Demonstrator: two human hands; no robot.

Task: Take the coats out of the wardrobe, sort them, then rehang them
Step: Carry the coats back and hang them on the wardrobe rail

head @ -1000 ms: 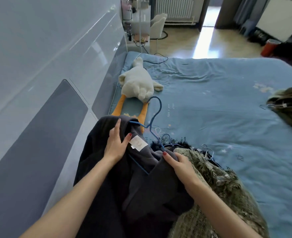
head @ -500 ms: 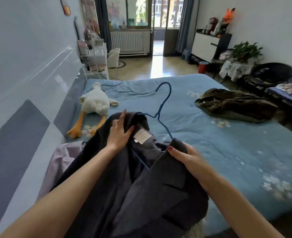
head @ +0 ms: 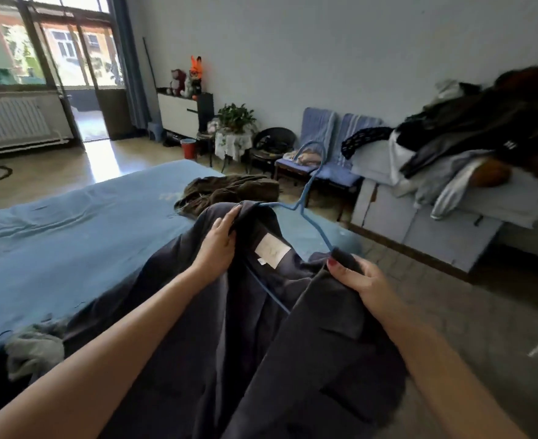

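A dark grey coat (head: 261,337) hangs in front of me on a blue wire hanger (head: 310,198), its white label facing up. My left hand (head: 220,242) grips the coat's left shoulder over the hanger. My right hand (head: 359,280) grips the right shoulder and lapel. The hanger's hook sticks up between my hands. A brown-olive coat (head: 229,191) lies crumpled at the far edge of the blue bed (head: 71,236). More garments (head: 30,350) lie at the bed's near left corner.
A heap of dark and grey clothes (head: 483,128) lies on a low white cabinet (head: 426,223) at right. Two blue chairs (head: 331,153), a plant stand (head: 234,131) and a red bin (head: 188,147) line the far wall. A radiator (head: 8,122) and a balcony door stand at left.
My view has swung from the headboard wall and plush duck round to the right, toward the room's far wall. Both hands kept their grip on the grey coat and carried it along.
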